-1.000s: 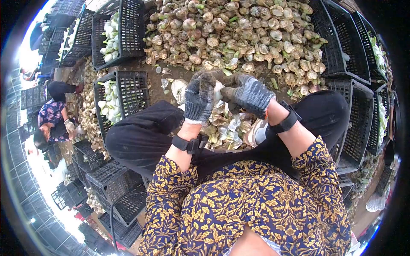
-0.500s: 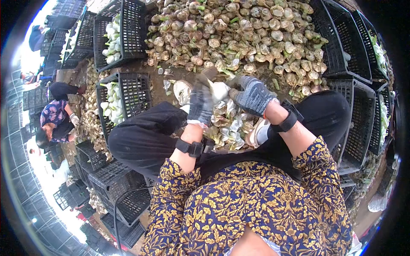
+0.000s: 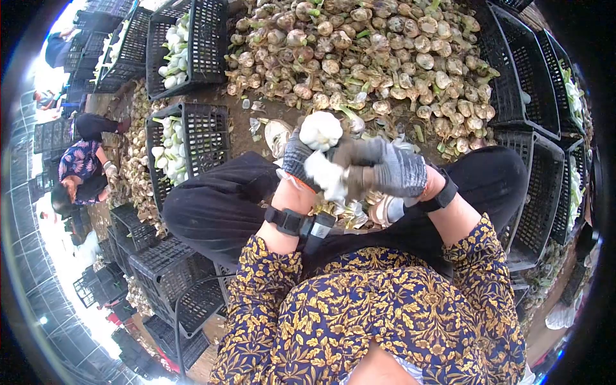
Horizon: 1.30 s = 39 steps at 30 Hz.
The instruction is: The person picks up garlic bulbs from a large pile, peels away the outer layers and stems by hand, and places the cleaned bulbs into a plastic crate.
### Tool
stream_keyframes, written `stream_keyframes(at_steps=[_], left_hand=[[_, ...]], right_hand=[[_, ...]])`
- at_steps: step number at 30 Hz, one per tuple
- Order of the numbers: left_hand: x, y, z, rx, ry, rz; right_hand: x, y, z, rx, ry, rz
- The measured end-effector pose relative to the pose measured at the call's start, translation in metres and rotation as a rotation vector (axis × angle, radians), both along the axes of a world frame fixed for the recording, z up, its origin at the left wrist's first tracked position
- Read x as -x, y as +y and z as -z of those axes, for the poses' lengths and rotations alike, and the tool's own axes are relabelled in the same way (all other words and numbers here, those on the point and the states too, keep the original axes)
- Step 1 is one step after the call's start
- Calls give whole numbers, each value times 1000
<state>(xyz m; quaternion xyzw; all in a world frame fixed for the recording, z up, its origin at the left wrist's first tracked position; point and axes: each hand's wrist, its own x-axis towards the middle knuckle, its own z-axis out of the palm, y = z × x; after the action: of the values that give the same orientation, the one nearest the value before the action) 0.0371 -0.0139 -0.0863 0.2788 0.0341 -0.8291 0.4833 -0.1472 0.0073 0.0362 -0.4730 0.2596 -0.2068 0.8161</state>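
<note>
In a grey knit glove, my left hand (image 3: pixel 297 156) is closed round a clean white garlic bulb (image 3: pixel 321 130), whose round end faces up. My right hand (image 3: pixel 394 170), gloved the same way with dirty fingertips, is close beside it. Its fingers are pressed together at a blurred white piece that looks like garlic skin (image 3: pixel 326 176), hanging over my left palm and wrist. Loose skins (image 3: pixel 350 215) lie on the ground below, between my shoes. Beyond my hands spreads a large heap of unpeeled, soil-stained garlic bulbs (image 3: pixel 359 58).
Black plastic crates with white garlic (image 3: pixel 204 138) stand at the left. More black crates (image 3: pixel 529 192) line the right side. Another person (image 3: pixel 83 163) sits at the far left by a strip of garlic. My bent knees flank the work area.
My left hand has turned so the bulb shows on top, whiter and rounder. My right hand has come down and left toward me, with the white skin-like piece now below the bulb.
</note>
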Motion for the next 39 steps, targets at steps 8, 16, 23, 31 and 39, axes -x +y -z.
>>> stream_keyframes(at_steps=[8,16,23,31,39], left_hand=[[-19,-1,-7,98,-1,-29],[8,5,-11,-13,-577,13],[-27,-34,13,-381,-545,-278],[-171,-184,-87,52,-720,-438],[-174,-225,-52,245,-1253,-276]], right_hand=[[-10,-3,44,755,567,52],[-26,-13,40,635,487,583],[-33,5,52,757,437,-32],[-31,0,62,730,789,-121],[-35,-3,67,712,797,-197]])
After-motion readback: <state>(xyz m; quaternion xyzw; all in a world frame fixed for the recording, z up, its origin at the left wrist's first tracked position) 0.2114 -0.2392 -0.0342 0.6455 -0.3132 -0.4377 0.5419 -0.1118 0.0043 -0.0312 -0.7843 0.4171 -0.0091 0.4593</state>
